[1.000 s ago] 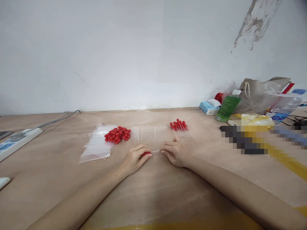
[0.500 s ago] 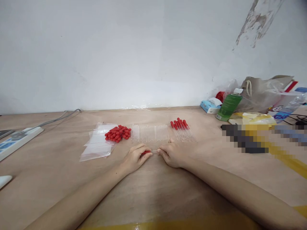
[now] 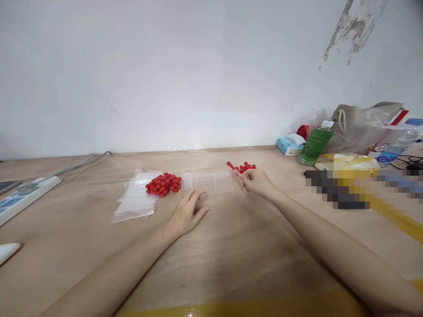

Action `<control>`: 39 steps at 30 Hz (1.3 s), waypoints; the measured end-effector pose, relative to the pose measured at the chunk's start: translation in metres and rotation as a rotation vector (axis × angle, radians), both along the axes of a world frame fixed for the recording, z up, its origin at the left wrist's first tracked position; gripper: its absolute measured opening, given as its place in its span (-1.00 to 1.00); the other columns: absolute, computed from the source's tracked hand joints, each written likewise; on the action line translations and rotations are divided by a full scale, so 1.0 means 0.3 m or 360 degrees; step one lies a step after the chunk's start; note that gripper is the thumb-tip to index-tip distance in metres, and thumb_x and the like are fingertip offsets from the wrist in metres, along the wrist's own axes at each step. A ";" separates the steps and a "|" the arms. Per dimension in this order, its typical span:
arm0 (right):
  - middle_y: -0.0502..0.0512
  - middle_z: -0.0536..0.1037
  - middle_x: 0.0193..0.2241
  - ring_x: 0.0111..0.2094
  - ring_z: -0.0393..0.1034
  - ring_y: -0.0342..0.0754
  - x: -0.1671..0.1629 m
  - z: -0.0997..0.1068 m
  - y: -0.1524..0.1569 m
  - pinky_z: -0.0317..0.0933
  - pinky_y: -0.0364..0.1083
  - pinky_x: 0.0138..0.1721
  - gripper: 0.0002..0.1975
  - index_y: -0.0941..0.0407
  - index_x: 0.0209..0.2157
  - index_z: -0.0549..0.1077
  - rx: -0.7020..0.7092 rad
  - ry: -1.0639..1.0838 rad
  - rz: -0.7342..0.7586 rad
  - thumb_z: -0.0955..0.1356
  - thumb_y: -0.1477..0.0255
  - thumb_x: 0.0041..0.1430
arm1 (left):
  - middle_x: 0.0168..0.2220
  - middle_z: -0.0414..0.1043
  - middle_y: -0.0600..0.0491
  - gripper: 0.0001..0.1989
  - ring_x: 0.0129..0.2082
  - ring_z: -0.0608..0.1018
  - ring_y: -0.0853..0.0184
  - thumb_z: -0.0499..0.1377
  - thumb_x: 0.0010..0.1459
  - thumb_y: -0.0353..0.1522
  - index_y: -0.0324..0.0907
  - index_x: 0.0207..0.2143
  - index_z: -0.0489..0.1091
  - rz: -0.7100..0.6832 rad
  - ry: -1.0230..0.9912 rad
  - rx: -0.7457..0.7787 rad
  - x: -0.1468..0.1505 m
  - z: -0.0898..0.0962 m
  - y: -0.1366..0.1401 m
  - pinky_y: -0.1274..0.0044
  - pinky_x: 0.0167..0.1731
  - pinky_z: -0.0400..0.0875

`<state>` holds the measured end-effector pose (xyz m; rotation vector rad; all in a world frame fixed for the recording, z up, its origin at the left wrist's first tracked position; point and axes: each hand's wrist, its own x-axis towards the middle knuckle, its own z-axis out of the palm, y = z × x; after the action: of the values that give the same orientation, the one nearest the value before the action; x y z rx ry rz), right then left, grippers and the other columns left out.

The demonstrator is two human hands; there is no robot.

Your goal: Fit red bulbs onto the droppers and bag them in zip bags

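Observation:
My right hand (image 3: pixel 257 182) pinches a glass dropper with a red rubber bulb (image 3: pixel 231 165), the bulb pointing up and left. It is over the left side of a group of red-bulbed droppers (image 3: pixel 247 167), whose glass stems it mostly hides. My left hand (image 3: pixel 188 215) rests on the table, fingers apart and holding nothing. Its fingertips are near the lower edge of a row of clear glass tubes (image 3: pixel 207 182). Left of the tubes, a heap of red rubber bulbs (image 3: pixel 162 185) lies partly on clear plastic bags (image 3: pixel 134 204).
A white power strip (image 3: pixel 29 198) with a grey cable is at the left. At the right stand a tissue pack (image 3: pixel 290 145), a green bottle (image 3: pixel 315 143), a clear water bottle (image 3: pixel 398 147) and bags. Yellow tape (image 3: pixel 205 310) runs along the front edge.
My left hand has let go of the red bulb and spread its fingers. My right hand has moved up and right with the dropper to the group of droppers.

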<state>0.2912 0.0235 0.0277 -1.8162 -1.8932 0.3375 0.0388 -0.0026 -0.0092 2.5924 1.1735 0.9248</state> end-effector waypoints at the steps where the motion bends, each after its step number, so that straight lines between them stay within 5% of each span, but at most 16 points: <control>1: 0.09 0.49 -0.53 -0.48 0.33 -0.10 0.016 0.003 0.024 0.04 -0.16 -0.49 -0.69 0.14 -0.58 0.39 -0.0009 -0.0046 -0.0130 0.16 0.34 0.12 | -0.23 0.27 0.00 -0.66 -0.23 0.39 0.28 0.08 0.10 -0.34 -0.14 -0.04 0.17 -0.0011 0.0021 -0.0012 0.001 -0.001 0.000 0.43 -0.25 0.34; 7: 0.14 0.49 -0.50 -0.40 0.35 0.00 0.029 -0.034 0.080 0.04 -0.04 -0.30 -0.68 0.14 -0.54 0.43 0.0055 -0.0388 -0.0478 0.16 0.31 0.10 | -0.28 0.27 0.02 -0.72 -0.29 0.40 0.31 0.06 0.12 -0.34 -0.14 -0.09 0.22 -0.0004 0.0065 -0.0065 0.001 -0.003 0.002 0.46 -0.29 0.34; 13: 0.18 0.46 -0.53 -0.37 0.34 0.05 0.019 -0.072 0.078 0.01 0.05 -0.22 -0.61 0.15 -0.56 0.43 -0.0086 -0.0453 -0.0407 0.15 0.23 0.12 | -0.33 0.27 0.03 -0.76 -0.35 0.39 0.32 0.05 0.12 -0.32 -0.17 -0.14 0.27 -0.0002 0.0109 -0.0065 -0.001 -0.006 0.006 0.48 -0.34 0.33; 21: 0.17 0.46 -0.50 -0.35 0.35 0.06 0.037 -0.040 0.076 0.09 -0.05 -0.35 -0.61 0.13 -0.58 0.42 -0.0292 -0.0391 -0.0383 0.21 0.13 0.04 | -0.37 0.27 0.04 -0.78 -0.40 0.38 0.34 0.04 0.13 -0.33 -0.17 -0.17 0.31 -0.0034 0.0102 -0.0069 -0.001 -0.005 0.008 0.49 -0.37 0.32; 24: 0.12 0.47 -0.53 -0.37 0.36 0.02 0.039 -0.037 0.068 0.08 -0.07 -0.36 -0.61 0.11 -0.63 0.40 -0.0204 -0.0373 -0.0354 0.21 0.13 0.03 | -0.34 0.28 0.03 -0.78 -0.38 0.39 0.34 0.04 0.12 -0.33 -0.16 -0.16 0.31 -0.0045 0.0094 -0.0059 -0.002 -0.007 0.010 0.49 -0.36 0.32; 28: 0.07 0.49 -0.50 -0.34 0.36 -0.02 -0.002 -0.050 0.068 0.05 -0.04 -0.24 -0.66 0.09 -0.55 0.44 0.0013 -0.0360 -0.0273 0.21 0.18 0.06 | -0.35 0.29 0.03 -0.79 -0.40 0.39 0.35 0.03 0.13 -0.33 -0.15 -0.17 0.31 -0.0058 0.0096 -0.0041 -0.002 -0.010 0.012 0.49 -0.36 0.32; 39: 0.22 0.49 -0.42 -0.29 0.37 0.09 -0.113 -0.057 0.154 0.04 0.04 -0.21 -0.81 0.15 -0.41 0.46 -0.0189 -0.0373 -0.0333 0.26 0.38 -0.01 | -0.35 0.30 0.02 -0.81 -0.40 0.40 0.35 0.04 0.13 -0.33 -0.17 -0.21 0.33 -0.0054 0.0099 -0.0029 -0.001 -0.006 0.011 0.50 -0.37 0.32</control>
<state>0.2573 0.0698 0.0105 -2.1942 -1.8433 0.1728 0.0386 0.0008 -0.0110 2.6360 1.1434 0.8284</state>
